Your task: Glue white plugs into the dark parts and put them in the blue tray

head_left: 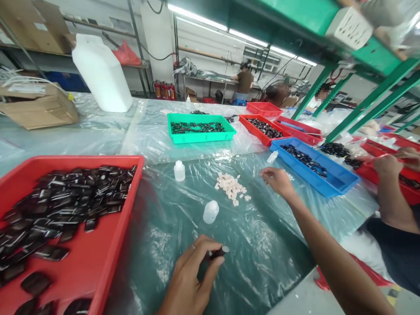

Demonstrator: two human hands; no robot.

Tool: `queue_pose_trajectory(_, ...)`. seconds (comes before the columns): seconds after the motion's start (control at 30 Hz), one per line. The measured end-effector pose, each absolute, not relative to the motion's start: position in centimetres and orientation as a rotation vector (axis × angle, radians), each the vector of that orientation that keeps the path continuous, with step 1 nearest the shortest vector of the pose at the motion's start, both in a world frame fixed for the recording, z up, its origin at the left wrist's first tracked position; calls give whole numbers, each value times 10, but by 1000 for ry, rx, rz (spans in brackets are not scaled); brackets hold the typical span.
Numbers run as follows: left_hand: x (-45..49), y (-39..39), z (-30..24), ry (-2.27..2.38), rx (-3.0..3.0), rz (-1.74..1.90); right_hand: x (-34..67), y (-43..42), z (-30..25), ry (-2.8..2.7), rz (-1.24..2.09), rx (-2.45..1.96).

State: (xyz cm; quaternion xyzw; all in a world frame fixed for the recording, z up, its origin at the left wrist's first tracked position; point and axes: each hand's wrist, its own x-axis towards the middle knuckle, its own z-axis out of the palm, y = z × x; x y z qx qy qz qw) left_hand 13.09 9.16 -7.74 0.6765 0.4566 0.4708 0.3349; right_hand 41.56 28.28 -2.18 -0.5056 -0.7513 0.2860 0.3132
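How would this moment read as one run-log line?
left hand: holds dark piece | right hand: near small white bottle, grip unclear | pale pieces: heaped on table | red tray: dark items inside

One held dark piece [216, 253] — one jug [104, 76]

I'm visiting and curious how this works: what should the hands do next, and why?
Probably move the right hand to the pale pieces: they lie loose close by, while the left hand holds a dark piece.
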Motion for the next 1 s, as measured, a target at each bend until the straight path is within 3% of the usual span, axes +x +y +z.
queue_pose_trajectory(0.13,130,90,-75,1164,1763,1202,369,187,-20,-1841,1279,-1137)
queue_pose_trajectory(0.27,131,90,-75,1163,1766,1196,334,132,-27,-1618,1572,-999)
queue_pose_trajectory(0.5,130,90,-73,1143,1760,1185,330,133,-56,-1345,1807,-901)
queue_pose_trajectory(1.0,131,92,-69,1098,1770,1150,337,152,-51,-1211,2232,-874)
